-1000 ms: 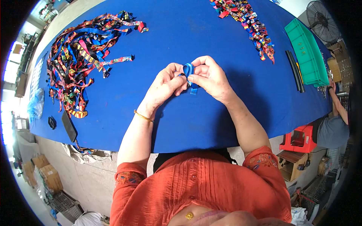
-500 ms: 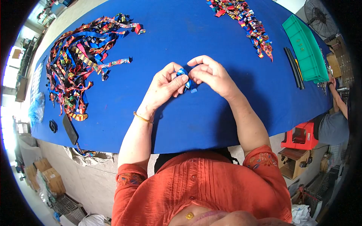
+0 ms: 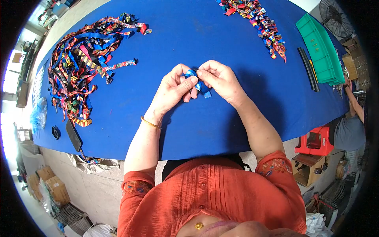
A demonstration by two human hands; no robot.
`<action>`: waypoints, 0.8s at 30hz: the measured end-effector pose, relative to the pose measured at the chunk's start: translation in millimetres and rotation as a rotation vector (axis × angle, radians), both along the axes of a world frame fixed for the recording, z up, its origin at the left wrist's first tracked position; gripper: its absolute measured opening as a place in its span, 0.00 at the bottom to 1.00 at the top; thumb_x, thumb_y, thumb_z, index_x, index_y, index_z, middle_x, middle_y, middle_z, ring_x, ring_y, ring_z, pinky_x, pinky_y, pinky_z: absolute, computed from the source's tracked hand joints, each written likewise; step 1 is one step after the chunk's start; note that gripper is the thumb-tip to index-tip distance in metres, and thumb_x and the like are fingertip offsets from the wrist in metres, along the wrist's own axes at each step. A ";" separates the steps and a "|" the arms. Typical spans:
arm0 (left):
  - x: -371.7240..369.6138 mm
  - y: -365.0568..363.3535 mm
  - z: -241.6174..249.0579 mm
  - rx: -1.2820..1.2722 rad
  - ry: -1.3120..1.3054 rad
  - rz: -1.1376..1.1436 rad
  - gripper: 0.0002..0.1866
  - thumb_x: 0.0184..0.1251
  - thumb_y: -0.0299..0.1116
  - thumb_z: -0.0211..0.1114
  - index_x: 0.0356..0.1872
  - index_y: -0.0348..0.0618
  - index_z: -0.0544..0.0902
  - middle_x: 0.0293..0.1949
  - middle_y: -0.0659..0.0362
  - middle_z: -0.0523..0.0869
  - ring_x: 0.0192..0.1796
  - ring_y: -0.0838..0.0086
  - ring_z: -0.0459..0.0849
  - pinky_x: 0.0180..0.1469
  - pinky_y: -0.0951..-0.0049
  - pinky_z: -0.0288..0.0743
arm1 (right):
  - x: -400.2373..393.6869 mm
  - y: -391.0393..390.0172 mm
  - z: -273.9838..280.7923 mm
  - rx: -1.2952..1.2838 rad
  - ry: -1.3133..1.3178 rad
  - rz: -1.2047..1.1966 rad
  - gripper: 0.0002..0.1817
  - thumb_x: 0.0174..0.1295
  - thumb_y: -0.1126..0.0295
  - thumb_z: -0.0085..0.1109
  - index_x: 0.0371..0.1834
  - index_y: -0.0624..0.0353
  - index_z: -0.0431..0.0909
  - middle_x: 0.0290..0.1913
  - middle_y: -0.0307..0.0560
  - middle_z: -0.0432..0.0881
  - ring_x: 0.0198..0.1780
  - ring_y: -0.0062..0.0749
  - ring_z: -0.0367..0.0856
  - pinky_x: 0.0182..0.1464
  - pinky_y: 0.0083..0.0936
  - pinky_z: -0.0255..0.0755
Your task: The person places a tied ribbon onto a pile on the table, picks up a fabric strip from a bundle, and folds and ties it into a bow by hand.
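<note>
Above the blue-covered table [image 3: 189, 130], my left hand [image 3: 175, 87] pinches a small looped blue ribbon [image 3: 191, 74] between thumb and fingers. My right hand [image 3: 221, 81] meets it from the right, thumb and index finger pressed together at the ribbon's edge. A short blue end hangs down between the two hands. Part of the ribbon is hidden by the fingers. To the left lies a large tangled heap of colourful ribbons [image 3: 75, 67], and a long bundle of knotted ribbons [image 3: 262, 25] is at the upper right.
A green tray [image 3: 321, 51] lies at the right, beside dark strips [image 3: 308, 70]. A black flat object [image 3: 73, 136] and a plastic bag [image 3: 38, 114] are at the left edge. Another person's arm [image 3: 354, 102] is at the far right, near a red stool [image 3: 314, 141].
My right hand's fingers have closed in on the ribbon beside my left hand. The ribbon's loose end has shifted slightly right.
</note>
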State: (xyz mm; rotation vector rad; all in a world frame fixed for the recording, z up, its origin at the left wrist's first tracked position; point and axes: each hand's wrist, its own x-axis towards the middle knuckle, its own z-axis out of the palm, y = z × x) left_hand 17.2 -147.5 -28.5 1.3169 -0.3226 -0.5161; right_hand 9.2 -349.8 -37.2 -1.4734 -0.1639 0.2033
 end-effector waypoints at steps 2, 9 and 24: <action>1.7 -0.5 -0.5 -0.013 0.017 0.032 0.07 0.79 0.33 0.63 0.45 0.42 0.76 0.29 0.57 0.86 0.27 0.80 0.82 0.26 0.83 0.73 | -3.7 3.4 4.8 0.002 -0.061 -0.046 0.05 0.73 0.72 0.61 0.44 0.62 0.81 0.35 0.35 0.82 0.38 0.16 0.80 0.40 0.18 0.76; 6.1 2.1 -3.2 -0.146 0.099 0.056 0.09 0.78 0.34 0.64 0.44 0.42 0.75 0.32 0.52 0.87 0.26 0.77 0.83 0.26 0.79 0.75 | -9.2 7.8 19.3 -0.296 -0.568 -0.156 0.03 0.63 0.78 0.68 0.36 0.61 0.83 0.37 0.43 0.84 0.39 0.27 0.84 0.44 0.26 0.78; 11.0 12.4 -6.6 -0.199 0.142 0.048 0.11 0.66 0.25 0.74 0.35 0.43 0.76 0.30 0.58 0.86 0.27 0.78 0.83 0.28 0.78 0.77 | -8.2 5.2 22.6 -0.614 -0.825 -0.087 0.11 0.55 0.76 0.71 0.41 0.55 0.83 0.47 0.46 0.86 0.52 0.42 0.85 0.55 0.37 0.75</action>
